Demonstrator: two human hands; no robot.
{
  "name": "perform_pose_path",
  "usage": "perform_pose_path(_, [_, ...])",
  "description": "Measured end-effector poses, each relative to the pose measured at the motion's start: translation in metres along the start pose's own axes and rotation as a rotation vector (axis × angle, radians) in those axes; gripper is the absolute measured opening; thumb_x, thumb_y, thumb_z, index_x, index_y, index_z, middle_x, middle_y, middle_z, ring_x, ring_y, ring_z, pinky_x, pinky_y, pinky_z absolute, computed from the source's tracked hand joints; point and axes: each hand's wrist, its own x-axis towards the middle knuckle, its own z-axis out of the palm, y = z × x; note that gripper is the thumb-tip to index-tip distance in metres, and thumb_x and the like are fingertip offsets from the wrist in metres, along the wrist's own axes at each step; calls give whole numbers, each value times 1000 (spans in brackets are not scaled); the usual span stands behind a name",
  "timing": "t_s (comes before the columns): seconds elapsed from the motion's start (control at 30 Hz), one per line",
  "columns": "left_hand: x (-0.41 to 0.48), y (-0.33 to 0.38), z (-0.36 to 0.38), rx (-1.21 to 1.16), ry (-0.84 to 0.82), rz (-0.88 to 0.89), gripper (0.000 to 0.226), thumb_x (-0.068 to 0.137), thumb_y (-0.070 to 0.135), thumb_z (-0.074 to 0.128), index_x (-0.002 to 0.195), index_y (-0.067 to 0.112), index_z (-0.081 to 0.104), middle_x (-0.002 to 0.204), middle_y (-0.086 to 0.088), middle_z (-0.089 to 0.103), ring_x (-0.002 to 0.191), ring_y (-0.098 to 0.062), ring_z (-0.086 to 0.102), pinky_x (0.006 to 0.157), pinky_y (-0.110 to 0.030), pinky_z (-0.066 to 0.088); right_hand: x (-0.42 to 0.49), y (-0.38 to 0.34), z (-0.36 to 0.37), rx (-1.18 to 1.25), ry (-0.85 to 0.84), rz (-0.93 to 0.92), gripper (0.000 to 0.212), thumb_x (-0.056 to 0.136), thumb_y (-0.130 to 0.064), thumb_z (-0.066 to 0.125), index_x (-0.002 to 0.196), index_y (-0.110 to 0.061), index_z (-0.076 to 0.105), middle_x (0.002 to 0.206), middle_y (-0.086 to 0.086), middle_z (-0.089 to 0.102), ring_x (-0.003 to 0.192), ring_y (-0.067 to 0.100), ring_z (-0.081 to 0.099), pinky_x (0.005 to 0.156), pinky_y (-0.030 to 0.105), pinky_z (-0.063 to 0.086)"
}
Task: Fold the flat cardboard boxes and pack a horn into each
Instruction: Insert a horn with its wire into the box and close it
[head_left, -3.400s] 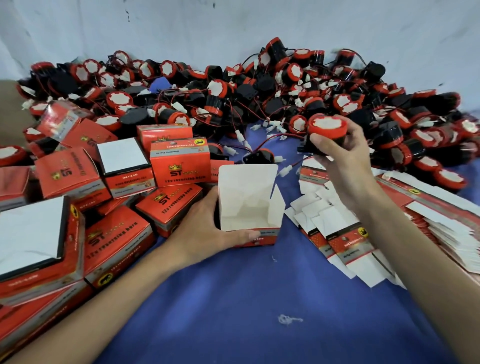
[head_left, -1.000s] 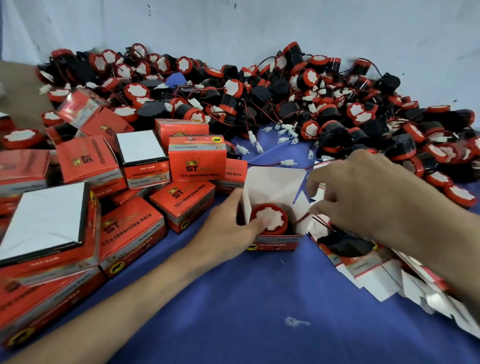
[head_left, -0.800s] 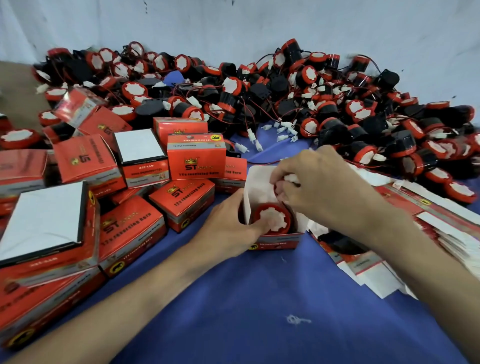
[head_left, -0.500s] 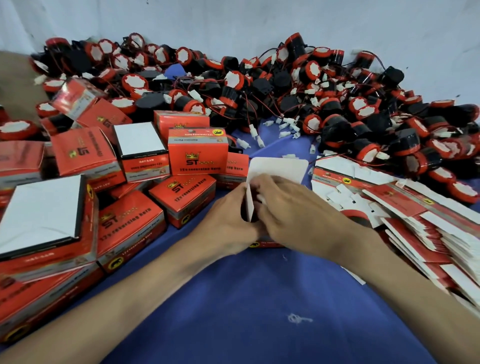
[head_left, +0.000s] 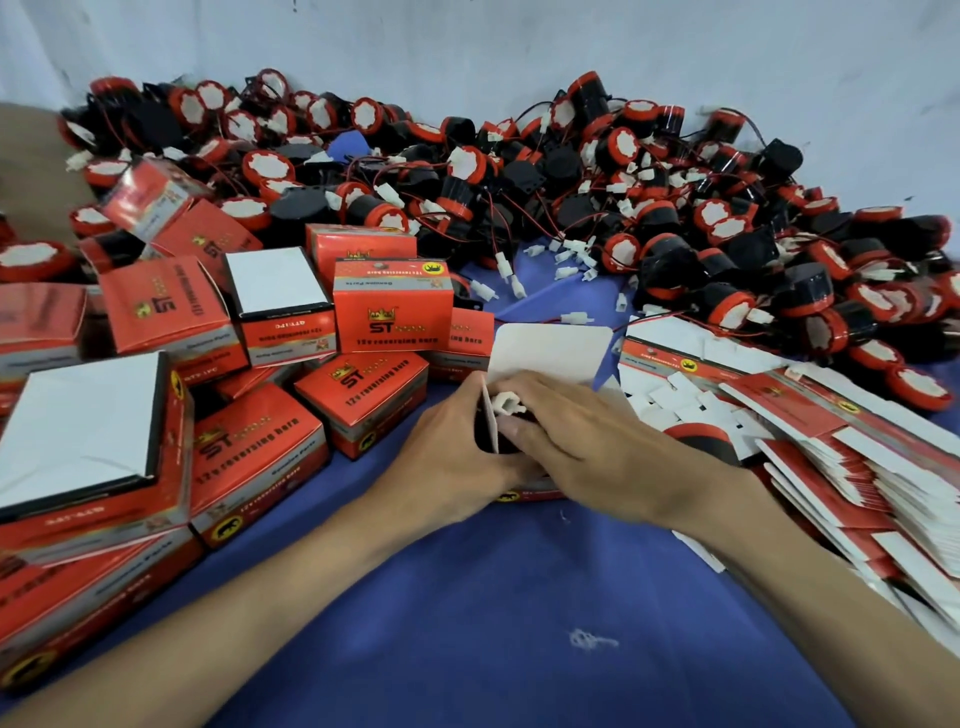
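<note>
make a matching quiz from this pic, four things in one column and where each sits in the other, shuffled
Things:
1. horn pile
2. flat boxes
3. closed boxes
4. open box

Places:
A. centre, flap up
B. across the back
C. left side
D. right side, fanned out

Pairs: 1-B, 2-D, 3-C, 4-A

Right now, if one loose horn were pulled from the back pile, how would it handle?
Probably snags: thin red wires cross between neighbouring horns, so others may drag along. Its round body would likely roll on its side. Their white connectors should trail floppily.
</note>
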Motion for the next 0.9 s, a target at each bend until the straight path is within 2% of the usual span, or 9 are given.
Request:
perform_pose_path(0.13, [-1,0,2,17,-5,36,62,55,49,72,112,35,53,106,20,66,103,3,60,89,-33,51,2,-1,-1,210,75,-50,25,103,-35,34,98,-27,56,99,-22,56,96,-6,49,86,18,34])
perform_pose_path(0.27, [0,-2,0,-6,-23,45,66,55,58,71,115,37,53,110,23,64,107,4,58,93,-33,50,5,7,2,211,222,-87,24,99,-21,49,102,-11,71,101,-4,69,93,4,58,84,23,43])
perform_pose_path(0.43, [0,-2,-4,-1,-75,46,66,53,68,68,111,41,52,107,29,62,107,8,56,96,-30,48,2,9,6,264,424,-133,16,89,-14,65,102,-10,75,103,-2,71,96,3,62,84,18,48])
perform_pose_path(0.53, [-1,-4,-12,-8,-159,57,69,56,59,73,118,40,49,111,28,60,111,6,55,97,-26,46,3,4,6,195,333,-127,11,88,-18,67,91,-16,78,100,-2,70,93,7,60,81,28,47])
perform_pose_path(0.63, [1,-3,-23,-61,-358,71,70,68,32,77,129,31,42,113,26,61,113,8,53,92,-12,41,0,5,10,-140,90,-129,34,98,-37,42,101,-25,73,115,-11,61,113,7,48,92,38,41])
perform_pose_path(0.7, [8,2,-22,-246,-309,12,64,70,19,62,130,16,41,110,17,65,113,0,55,90,-15,44,-4,5,14,-235,80,-170,41,100,-40,34,109,-20,68,123,-8,50,119,9,36,103,36,34])
perform_pose_path(0.8, [4,5,-18,-331,-254,30,58,82,34,50,133,8,42,127,-16,56,120,-13,52,102,-24,41,-4,-2,24,-463,97,-161,43,101,-38,34,118,-13,64,133,7,39,125,23,28,110,40,19])
perform_pose_path(0.87, [-2,4,-16,-304,-237,70,54,89,44,44,128,6,44,121,-23,53,102,-7,55,89,-20,46,-3,-6,29,-490,179,-195,31,97,-29,49,112,-10,68,123,13,54,126,29,42,117,47,16])
perform_pose_path(0.9, [-4,3,-15,-305,-220,68,55,88,47,44,125,6,45,118,-22,54,98,-6,54,88,-22,46,-6,-5,28,-423,286,-233,22,92,-22,61,102,-5,72,111,14,62,118,30,54,114,54,25])
